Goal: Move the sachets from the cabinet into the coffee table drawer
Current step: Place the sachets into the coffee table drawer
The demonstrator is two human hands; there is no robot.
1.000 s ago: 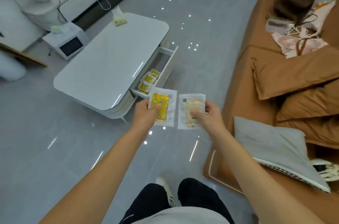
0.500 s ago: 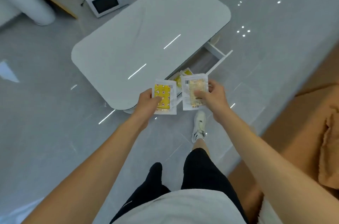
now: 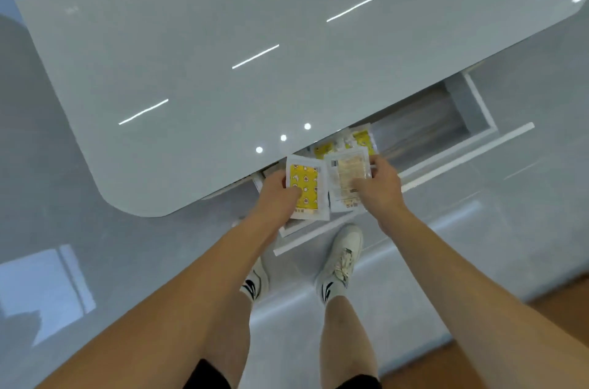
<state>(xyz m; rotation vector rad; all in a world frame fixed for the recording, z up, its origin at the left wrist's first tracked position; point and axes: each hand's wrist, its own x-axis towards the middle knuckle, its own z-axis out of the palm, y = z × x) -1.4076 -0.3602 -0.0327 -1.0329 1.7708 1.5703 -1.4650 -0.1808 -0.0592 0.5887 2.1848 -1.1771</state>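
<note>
Now right up over the open white coffee table drawer [image 3: 471,130], much closer than before; left hand [image 3: 275,194] pinching yellow printed sachet [image 3: 306,187], right hand [image 3: 381,180] pinching pale clear sachet [image 3: 345,176]; some yellow sachets [image 3: 361,138] already inside, these two left to drop

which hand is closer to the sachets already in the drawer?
Right. The right hand sits just below the sachets already in the drawer; the left hand is farther down-left, at the drawer's near end.

glossy grey floor [image 3: 79,261]; white sneakers [image 3: 342,256]; orange sofa edge [image 3: 561,309] at right.
</note>
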